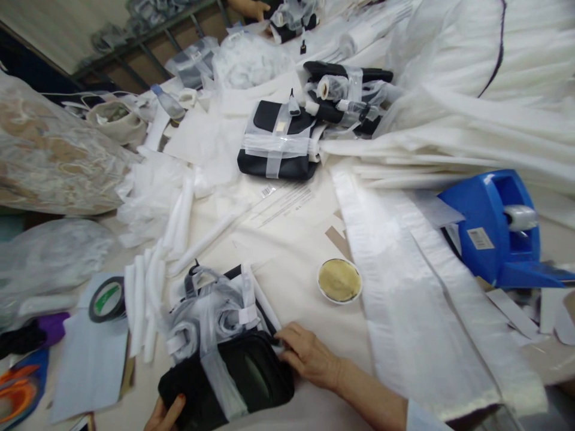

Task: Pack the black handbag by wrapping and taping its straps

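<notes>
A black handbag (263, 374) lies at the front of the table, a translucent wrapping strip (220, 374) running across its front. Rolled, plastic-wrapped straps (211, 323) are bundled along its far side. My left hand (167, 414) grips the bag's near left corner, thumb on top, with its lower part cut off by the frame. At the bag's right side, my right hand (309, 358) has its fingers closed on the edge near the corner. Just beyond that hand sits a small round dish with a yellowish surface (339, 281).
Another wrapped black bag (276, 140) stands farther back, beside more wrapped black goods (354, 96). White foam tubes (148, 293) and a dark tape roll (108, 299) lie left. Flat white plastic bags (417, 299) and a blue tape dispenser (489, 230) lie right. Another person's hand (254, 9) shows at the back.
</notes>
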`<action>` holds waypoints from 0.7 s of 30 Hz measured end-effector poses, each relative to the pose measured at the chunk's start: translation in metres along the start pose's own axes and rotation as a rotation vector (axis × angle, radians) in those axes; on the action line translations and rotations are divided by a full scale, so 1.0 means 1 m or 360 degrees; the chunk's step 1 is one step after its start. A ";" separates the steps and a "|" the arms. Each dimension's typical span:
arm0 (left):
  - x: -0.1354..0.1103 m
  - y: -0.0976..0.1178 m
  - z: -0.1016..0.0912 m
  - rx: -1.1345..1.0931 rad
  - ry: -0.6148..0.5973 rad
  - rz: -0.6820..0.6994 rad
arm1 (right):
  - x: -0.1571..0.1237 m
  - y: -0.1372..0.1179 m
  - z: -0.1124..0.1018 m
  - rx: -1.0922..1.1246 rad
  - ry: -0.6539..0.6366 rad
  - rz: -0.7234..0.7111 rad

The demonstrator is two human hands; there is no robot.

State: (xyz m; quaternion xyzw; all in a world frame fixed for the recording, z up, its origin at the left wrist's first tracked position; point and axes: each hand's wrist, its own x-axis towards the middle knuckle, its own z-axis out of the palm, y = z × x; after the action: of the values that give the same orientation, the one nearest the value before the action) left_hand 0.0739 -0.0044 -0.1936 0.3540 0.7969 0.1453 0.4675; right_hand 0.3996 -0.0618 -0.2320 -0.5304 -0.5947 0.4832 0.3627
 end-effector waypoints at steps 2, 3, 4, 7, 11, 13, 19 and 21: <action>-0.003 0.003 0.003 -0.0183 -0.0033 -0.0078 | 0.005 0.003 -0.002 -0.0076 -0.0067 -0.0018; -0.005 0.005 0.004 -0.0240 -0.0035 -0.0112 | 0.007 0.004 -0.002 -0.0074 -0.0088 -0.0014; -0.006 0.006 0.004 -0.0269 -0.0030 -0.0131 | 0.008 0.004 0.001 -0.0056 -0.0088 -0.0007; -0.009 0.009 0.004 -0.0329 -0.0038 -0.0150 | 0.006 0.002 0.014 0.0049 0.0034 0.0014; -0.011 0.010 0.003 -0.0302 -0.0050 -0.0102 | -0.008 0.001 0.036 0.0241 0.0284 0.0174; -0.011 0.008 0.003 -0.0247 -0.0049 -0.0061 | -0.016 0.004 0.044 0.0296 0.0310 0.0253; -0.007 -0.002 0.001 -0.0242 -0.0177 0.0078 | -0.030 0.012 0.044 0.0376 0.0211 0.0309; -0.006 -0.003 0.003 -0.0302 -0.0190 0.0112 | -0.033 0.009 0.037 0.0398 0.0176 0.0321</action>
State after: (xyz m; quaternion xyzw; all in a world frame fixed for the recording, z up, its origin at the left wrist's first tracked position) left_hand 0.0771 -0.0111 -0.1924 0.3438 0.7374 0.2151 0.5402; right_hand 0.3729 -0.1019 -0.2480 -0.5638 -0.4528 0.5575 0.4078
